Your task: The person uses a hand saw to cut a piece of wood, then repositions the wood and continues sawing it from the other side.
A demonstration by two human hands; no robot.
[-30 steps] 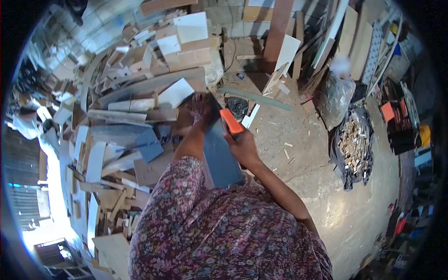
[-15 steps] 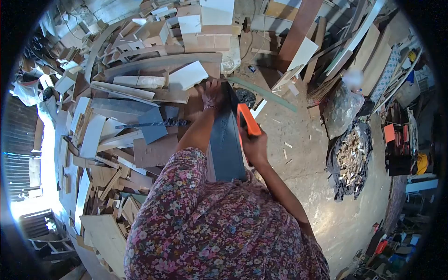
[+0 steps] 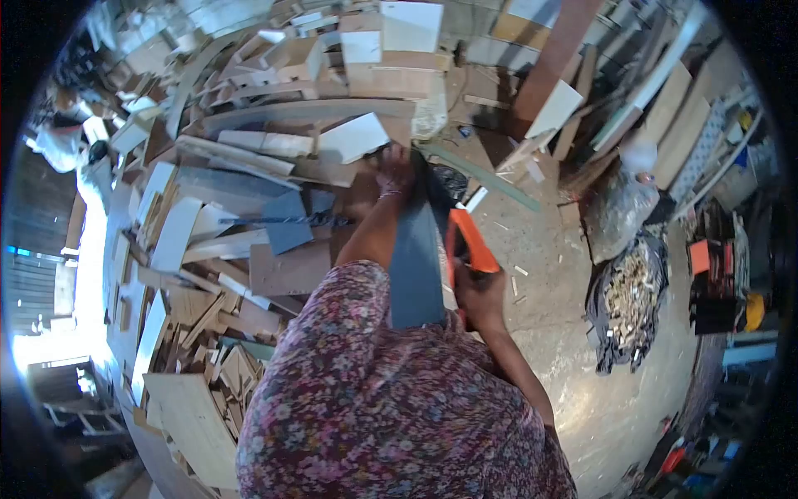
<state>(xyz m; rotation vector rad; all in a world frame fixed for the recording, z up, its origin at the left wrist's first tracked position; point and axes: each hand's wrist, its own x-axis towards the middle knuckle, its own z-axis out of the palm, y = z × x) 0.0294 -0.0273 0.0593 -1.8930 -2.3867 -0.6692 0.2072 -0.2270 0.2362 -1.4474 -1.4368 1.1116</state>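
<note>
My right hand [image 3: 480, 293] is closed around the orange handle [image 3: 474, 242] of a handsaw. The dark saw blade [image 3: 435, 187] runs forward from the handle, along the right edge of a long grey board [image 3: 418, 266]. This board stretches away from my waist. At its far left side my left hand [image 3: 394, 172] lies with fingers stretched out, pressing down near the edge. A white panel piece [image 3: 353, 139] lies just beyond the left hand. The motion blurs the blade a little.
Stacked wood offcuts [image 3: 212, 308] crowd the left, with a small blue-grey panel [image 3: 288, 223] among them. A narrow green strip [image 3: 482, 176] lies ahead on the concrete floor [image 3: 549, 333]. To the right are a clear plastic bag [image 3: 619, 212] and a dark sack of wood scraps [image 3: 630, 291].
The view has shifted, moving most things rightward in the picture. My right hand and the saw have drawn slightly back toward me and out from the board, while my left hand stays put.
</note>
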